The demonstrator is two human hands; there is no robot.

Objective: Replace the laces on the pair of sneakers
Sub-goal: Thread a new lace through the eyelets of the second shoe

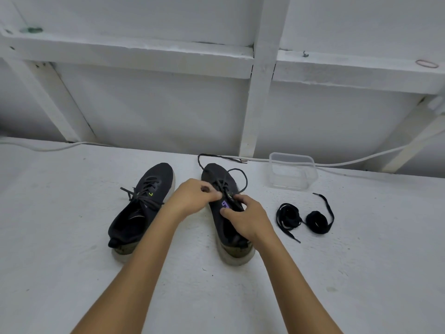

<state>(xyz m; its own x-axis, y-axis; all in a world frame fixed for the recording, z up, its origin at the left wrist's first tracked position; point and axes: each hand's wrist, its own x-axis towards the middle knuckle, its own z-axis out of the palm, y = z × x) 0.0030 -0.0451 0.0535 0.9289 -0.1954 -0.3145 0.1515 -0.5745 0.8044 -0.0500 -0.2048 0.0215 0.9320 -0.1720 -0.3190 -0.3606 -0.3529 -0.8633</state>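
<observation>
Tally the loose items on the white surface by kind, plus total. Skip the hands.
Dark grey knit sneakers with pale soles: 2 (left one, right one)
Coiled black flat spare laces: 2 (looser coil, tighter coil)
Clear plastic rectangular container: 1
White cable along the back edge: 1
Total: 6

light: soft, even, fairly bright on my white table [72, 273] | shadows: faint, short, under my shoes [142, 208] | glare: none | focus: sharp centre | edges: wide-angle bending of wall beams [144, 56]
</observation>
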